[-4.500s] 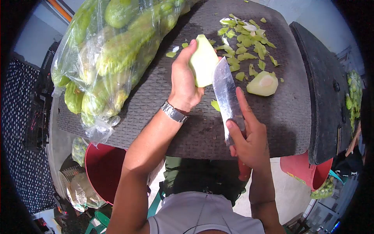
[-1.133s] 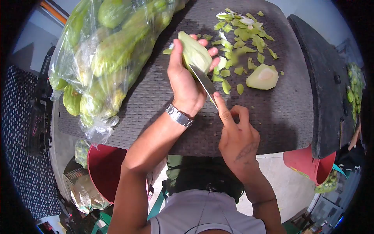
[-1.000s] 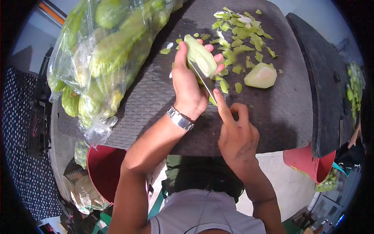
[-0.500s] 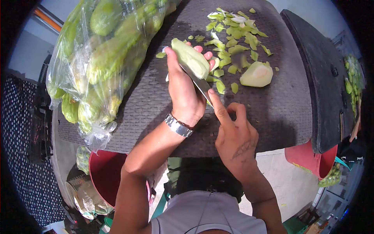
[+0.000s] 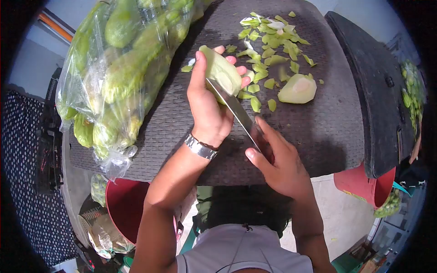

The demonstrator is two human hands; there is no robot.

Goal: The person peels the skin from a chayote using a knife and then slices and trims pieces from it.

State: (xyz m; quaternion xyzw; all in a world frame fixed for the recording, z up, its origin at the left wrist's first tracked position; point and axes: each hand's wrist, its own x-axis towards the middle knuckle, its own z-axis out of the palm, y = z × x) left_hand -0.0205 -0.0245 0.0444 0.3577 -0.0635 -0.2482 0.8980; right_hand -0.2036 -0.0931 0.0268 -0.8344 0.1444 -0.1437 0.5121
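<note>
Left hand (image 5: 210, 109), mine: fingers and thumb curled round one pale green vegetable (image 5: 220, 75), which lies tilted in the palm above the near middle of the table; steel wristwatch (image 5: 200, 146) just below. Right hand (image 5: 286, 166), mine: closed about the knife (image 5: 237, 111), handle hidden in my grip, blade slanting up to the left with its tip end against the near end of the vegetable.

Done, as far as shows: one peeled vegetable (image 5: 298, 89), bare and pale, lying on its side to the right; scattered green peelings (image 5: 275, 45), a few whitish bits among them; the upward face of the piece in my palm, stripped to flesh; its underside I cannot tell. Left: a large clear plastic bag (image 5: 123, 79) of green vegetables, skins on, filling the table's left side; how many, I cannot tell.

Surface: one dark table (image 5: 327, 141), woven pattern, rounded edge, shadowed in patches; room: a black panel (image 5: 364, 98) leaning at its right; a red bucket (image 5: 119, 207) below the left edge, another red bucket (image 5: 383, 185) below the right; a dotted cloth (image 5: 29, 182) at far left; pale floor (image 5: 337, 211); the margins too dark to list.
</note>
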